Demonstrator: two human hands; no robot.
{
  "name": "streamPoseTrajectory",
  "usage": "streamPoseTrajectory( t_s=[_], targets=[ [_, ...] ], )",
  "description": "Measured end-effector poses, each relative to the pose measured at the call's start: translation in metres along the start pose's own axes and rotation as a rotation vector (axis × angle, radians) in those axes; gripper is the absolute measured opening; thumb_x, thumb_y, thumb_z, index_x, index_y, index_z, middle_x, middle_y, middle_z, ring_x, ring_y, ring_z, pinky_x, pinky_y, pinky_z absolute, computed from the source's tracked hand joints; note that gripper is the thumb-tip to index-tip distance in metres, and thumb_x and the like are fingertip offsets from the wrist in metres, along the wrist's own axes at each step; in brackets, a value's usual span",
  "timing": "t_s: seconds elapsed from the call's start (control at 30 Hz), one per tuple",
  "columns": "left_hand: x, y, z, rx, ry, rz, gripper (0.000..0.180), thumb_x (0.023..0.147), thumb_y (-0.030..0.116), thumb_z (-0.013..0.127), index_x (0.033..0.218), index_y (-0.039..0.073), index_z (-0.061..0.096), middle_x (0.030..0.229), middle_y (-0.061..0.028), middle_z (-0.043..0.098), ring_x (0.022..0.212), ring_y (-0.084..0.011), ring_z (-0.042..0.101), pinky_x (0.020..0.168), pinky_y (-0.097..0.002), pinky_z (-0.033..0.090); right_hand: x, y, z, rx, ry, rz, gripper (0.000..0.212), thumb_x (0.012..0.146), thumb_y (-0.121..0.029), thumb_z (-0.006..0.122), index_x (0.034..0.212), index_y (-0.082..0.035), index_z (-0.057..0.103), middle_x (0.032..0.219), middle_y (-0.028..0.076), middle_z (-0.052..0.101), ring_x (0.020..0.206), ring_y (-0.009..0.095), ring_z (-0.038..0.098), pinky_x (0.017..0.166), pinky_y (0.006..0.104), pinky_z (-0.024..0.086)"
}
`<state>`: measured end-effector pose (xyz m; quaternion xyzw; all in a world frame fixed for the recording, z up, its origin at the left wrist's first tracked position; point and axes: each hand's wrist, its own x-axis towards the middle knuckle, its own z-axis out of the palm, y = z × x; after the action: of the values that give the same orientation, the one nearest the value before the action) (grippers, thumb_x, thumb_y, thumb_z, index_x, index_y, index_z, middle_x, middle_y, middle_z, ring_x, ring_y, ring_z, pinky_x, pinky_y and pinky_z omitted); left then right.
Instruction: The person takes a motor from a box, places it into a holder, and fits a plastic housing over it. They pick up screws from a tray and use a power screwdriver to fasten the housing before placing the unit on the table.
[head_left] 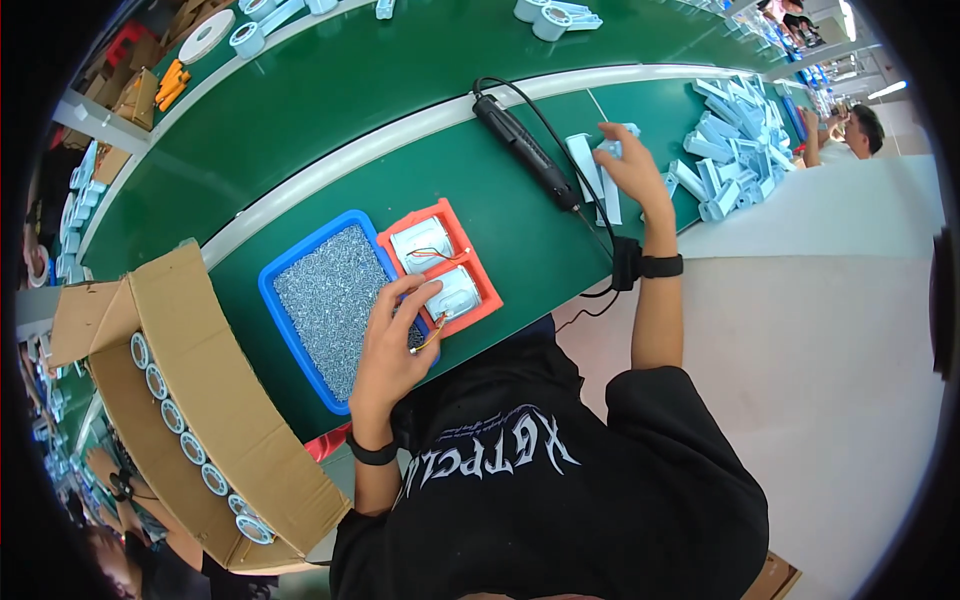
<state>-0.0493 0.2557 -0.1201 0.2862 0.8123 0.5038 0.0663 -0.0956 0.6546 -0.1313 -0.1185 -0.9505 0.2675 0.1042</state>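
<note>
Glossy orange plastic tray [470, 262], matt cardboard box [200, 340], smooth green bench [520, 220].

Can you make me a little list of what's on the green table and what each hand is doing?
left hand: fingers on white round part in orange tray
right hand: touching pale blue plastic piece
blue tray: full of small screws
black electric screwdriver: lying on green table
cardboard box: row of white round parts

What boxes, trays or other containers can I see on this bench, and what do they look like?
Cardboard box: left of bench, brown, flaps open, white rings along its edge.
Blue tray: rectangular, full of small grey screws, under the left hand.
Orange tray: beside it, holding two white parts.
Small cardboard box: far left, brown.
No screens seen.
</note>
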Motion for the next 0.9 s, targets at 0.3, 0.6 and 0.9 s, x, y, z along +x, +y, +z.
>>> streamPoseTrajectory(
  t_s=[0.3,0.6,0.9],
  targets=[
    [0.023,0.004,-0.024,0.217,0.181,-0.215,0.044,0.073,0.003,0.068,0.116,0.003,0.057,0.117,-0.0138,0.052,0.107,-0.0339,0.052,0.091,-0.0394,0.043,-0.011,-0.062,-0.047,0.625,0.239,0.035,0.037,0.077,-0.009,0.072,0.109,-0.002,0.056,0.095,0.007,0.060,0.082,0.012,0.057,0.072,0.0232,0.046],
    [0.037,0.005,0.003,0.258,0.152,-0.105,0.030,0.075,0.010,0.070,0.104,0.014,0.068,0.115,-0.0111,0.053,0.108,-0.0302,0.046,0.092,-0.0399,0.040,-0.048,-0.122,0.025,0.275,-0.203,-0.273,0.027,0.071,-0.006,0.069,0.095,-0.004,0.059,0.087,0.004,0.059,0.074,0.008,0.056,0.063,0.0223,0.044],
    [0.051,-0.007,0.009,0.342,0.160,0.172,0.015,0.077,0.008,0.066,0.091,0.011,0.068,0.094,-0.0033,0.062,0.099,-0.0249,0.053,0.081,-0.0374,0.041,-0.058,-0.106,0.080,0.341,-0.173,-0.418,0.024,0.073,-0.005,0.065,0.095,-0.005,0.054,0.081,0.005,0.055,0.076,0.017,0.057,0.070,0.0315,0.046]
  ],
)
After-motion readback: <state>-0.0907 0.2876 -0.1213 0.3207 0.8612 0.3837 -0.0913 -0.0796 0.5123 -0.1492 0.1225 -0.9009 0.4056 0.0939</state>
